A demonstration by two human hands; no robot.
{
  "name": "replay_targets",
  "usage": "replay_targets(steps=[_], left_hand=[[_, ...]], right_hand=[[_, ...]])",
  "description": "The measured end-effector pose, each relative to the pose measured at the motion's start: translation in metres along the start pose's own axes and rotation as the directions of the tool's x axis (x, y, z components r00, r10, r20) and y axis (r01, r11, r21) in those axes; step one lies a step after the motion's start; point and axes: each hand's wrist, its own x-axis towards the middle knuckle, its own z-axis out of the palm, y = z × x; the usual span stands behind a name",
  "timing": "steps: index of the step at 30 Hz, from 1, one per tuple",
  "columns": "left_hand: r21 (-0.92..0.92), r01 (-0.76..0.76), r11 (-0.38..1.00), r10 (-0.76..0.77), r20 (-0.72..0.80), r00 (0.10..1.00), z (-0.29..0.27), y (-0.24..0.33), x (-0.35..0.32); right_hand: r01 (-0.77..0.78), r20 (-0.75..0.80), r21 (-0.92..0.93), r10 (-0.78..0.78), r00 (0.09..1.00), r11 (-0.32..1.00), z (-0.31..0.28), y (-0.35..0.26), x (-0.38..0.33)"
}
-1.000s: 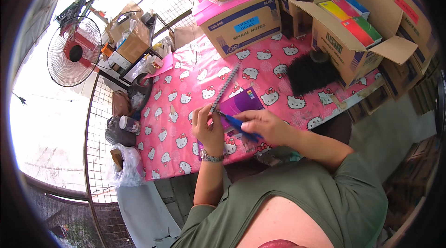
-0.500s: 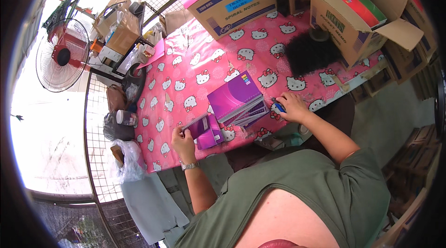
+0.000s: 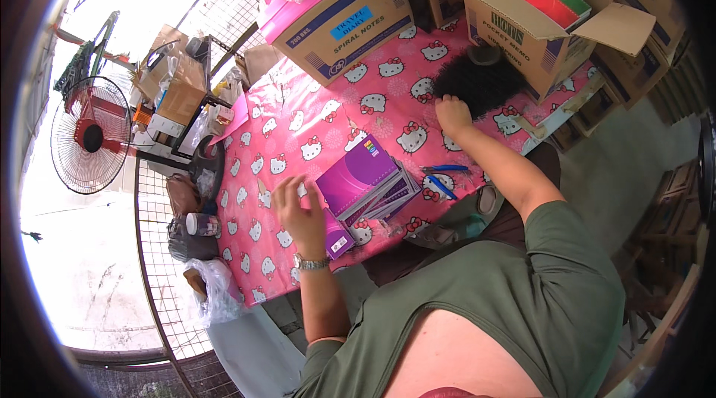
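Though held earlier, pliers (image 3: 452, 168) loose, beside notebooks (image 3: 356, 180)

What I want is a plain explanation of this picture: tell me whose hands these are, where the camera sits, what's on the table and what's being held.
There is no machine here, just a person's two bare hands. The camera is worn on the head and looks down; its wide fisheye lens bends straight edges near the rim.

On the pink patterned table cover lie a stack of purple notebooks, blue-handled pliers and a black, bristly-looking pile. Cardboard boxes stand at the back.

The left hand is half open beside the notebooks, with nothing visible in it. The right hand is at the edge of the black pile; whether it grips any of it, I cannot tell.
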Motion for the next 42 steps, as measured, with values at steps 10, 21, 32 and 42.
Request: replay_targets(steps=[10,21,32,42], left_hand=[[-0.285,-0.312,0.906,0.420,0.521,0.743,-0.026,0.077,0.035],[-0.185,-0.218,0.958,0.273,0.364,0.890,-0.021,0.083,0.055],[-0.183,-0.213,0.960,0.260,0.291,0.921,-0.014,0.084,0.049],[-0.173,-0.216,0.961,0.258,0.282,0.924,-0.013,0.083,0.050]], right_hand=[[0.225,-0.239,0.729,-0.068,0.969,0.647,-0.145,-0.022,-0.006],[0.712,-0.598,0.648,-0.400,0.695,0.269,-0.245,-0.061,-0.047],[0.690,-0.558,0.607,-0.407,0.723,0.394,-0.252,-0.059,-0.047],[0.570,-0.432,0.782,-0.439,0.788,0.252,-0.251,-0.059,-0.050]])
